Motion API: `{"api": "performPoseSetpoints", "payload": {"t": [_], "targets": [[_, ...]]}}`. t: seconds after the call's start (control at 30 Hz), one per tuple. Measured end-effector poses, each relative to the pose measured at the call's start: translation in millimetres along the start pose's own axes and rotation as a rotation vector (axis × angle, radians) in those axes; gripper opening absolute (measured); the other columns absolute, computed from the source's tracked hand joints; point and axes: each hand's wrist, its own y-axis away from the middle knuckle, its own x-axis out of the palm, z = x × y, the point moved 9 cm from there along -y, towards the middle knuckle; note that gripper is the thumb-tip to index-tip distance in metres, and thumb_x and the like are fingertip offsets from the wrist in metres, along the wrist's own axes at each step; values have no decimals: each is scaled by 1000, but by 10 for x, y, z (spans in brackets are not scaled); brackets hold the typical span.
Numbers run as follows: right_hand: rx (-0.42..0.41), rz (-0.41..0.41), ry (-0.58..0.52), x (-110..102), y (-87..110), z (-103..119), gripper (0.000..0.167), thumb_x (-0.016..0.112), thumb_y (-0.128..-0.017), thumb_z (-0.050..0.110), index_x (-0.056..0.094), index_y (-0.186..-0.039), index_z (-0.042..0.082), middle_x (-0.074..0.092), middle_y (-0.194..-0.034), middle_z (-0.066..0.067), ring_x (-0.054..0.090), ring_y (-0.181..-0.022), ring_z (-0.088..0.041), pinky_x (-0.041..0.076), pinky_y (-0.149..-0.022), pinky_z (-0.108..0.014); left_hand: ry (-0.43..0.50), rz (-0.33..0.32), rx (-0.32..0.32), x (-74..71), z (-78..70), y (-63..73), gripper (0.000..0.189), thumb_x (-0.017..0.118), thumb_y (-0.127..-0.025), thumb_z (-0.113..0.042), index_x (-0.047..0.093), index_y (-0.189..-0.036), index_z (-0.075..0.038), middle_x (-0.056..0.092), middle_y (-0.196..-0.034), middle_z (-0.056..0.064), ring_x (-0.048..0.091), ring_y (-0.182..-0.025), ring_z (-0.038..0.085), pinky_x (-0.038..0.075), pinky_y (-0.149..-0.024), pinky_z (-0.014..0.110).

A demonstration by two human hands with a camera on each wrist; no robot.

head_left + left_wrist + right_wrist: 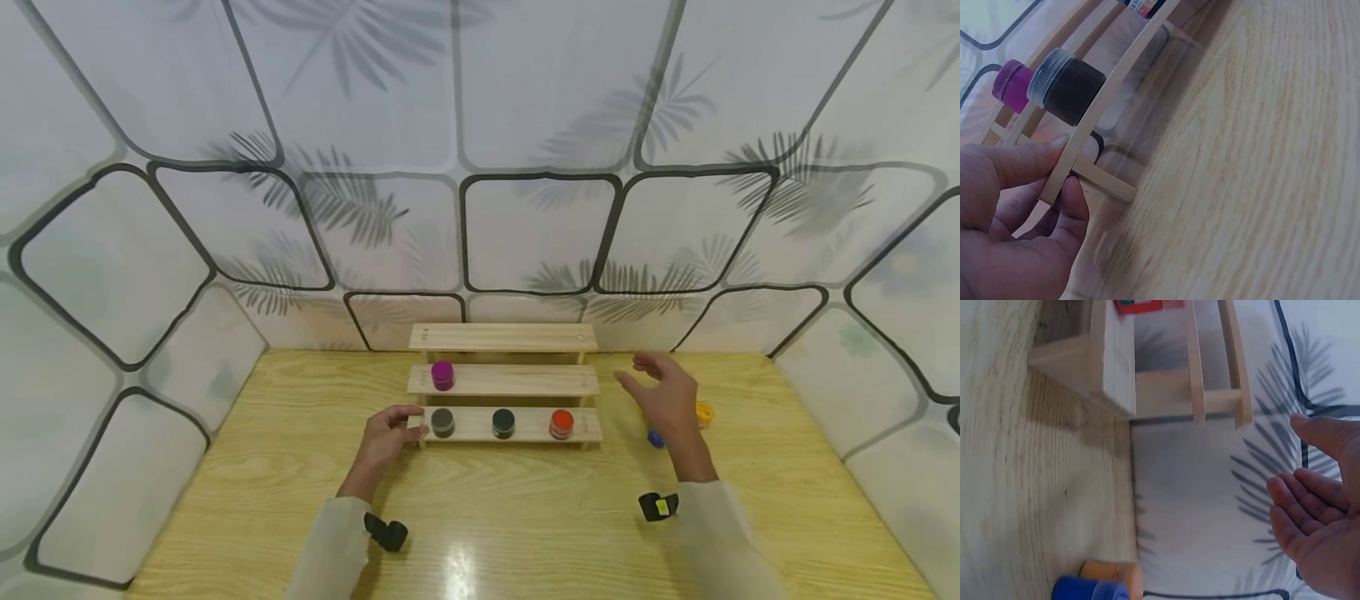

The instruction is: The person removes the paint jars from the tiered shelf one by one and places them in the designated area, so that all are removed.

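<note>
A three-step wooden rack (517,379) stands against the back wall. My left hand (382,438) pinches the left end of its lowest step, thumb above and fingers below in the left wrist view. Close to that thumb is a small black jar (1075,90). On the same step sit a dark green jar (503,423) and a red jar (561,424); a purple jar (443,376) is on the middle step. To the right of the rack, my right hand (667,402) hovers with thumb and fingers apart, holding nothing.
Below the right hand, a blue jar (657,438) and a yellow-orange jar (704,413) stand on the wood-grain table (525,517), the blue one partly hidden by that arm. Patterned fabric walls (540,233) close in the back and sides.
</note>
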Motion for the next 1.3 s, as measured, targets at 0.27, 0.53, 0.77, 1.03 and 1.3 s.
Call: {"api": "performPoseSetpoints", "payload": {"t": [0.27, 0.53, 0.77, 1.03, 1.3], "targets": [[-11, 41, -14, 218, -22, 167, 48, 72, -84, 22, 57, -122, -3, 60, -118, -22, 56, -110, -36, 43, -97, -52, 35, 28, 72, -2, -59, 27, 28, 77, -77, -10, 70, -103, -4, 56, -80, 1, 53, -65, 11, 48, -61, 25], [-23, 78, -49, 411, -7, 340, 53, 73, -83, 22, 54, -125, -3, 57, -121, -22, 54, -113, -35, 41, -100, -51, 15, 6, -13, -8, 17, -18, 33, 72, -81, -4, 65, -112, 1, 58, -99, 10, 54, -69, 11, 50, -66, 28], [-78, 78, -105, 600, 53, 504, 50, 77, -80, 17, 57, -120, -5, 60, -116, -22, 55, -110, -35, 42, -99, -49, 27, 29, -10, 20, -158, 107, 32, 70, -81, 0, 64, -112, 6, 58, -102, 14, 52, -71, 11, 51, -70, 32], [-64, 106, -136, 810, 93, 628, 51, 78, -78, 21, 57, -120, 0, 59, -120, -19, 55, -111, -32, 42, -99, -49, 25, 17, -10, 5, -114, 72, 32, 71, -81, 0, 64, -112, 5, 58, -98, 11, 52, -69, 11, 49, -67, 30], [-94, 178, -119, 1042, 142, 801, 56, 78, -79, 22, 55, -125, 0, 57, -122, -18, 54, -113, -32, 44, -97, -49, 27, -4, -7, -2, -24, 22, 34, 72, -81, -3, 65, -113, 3, 58, -95, 7, 53, -69, 11, 50, -65, 28]]}}
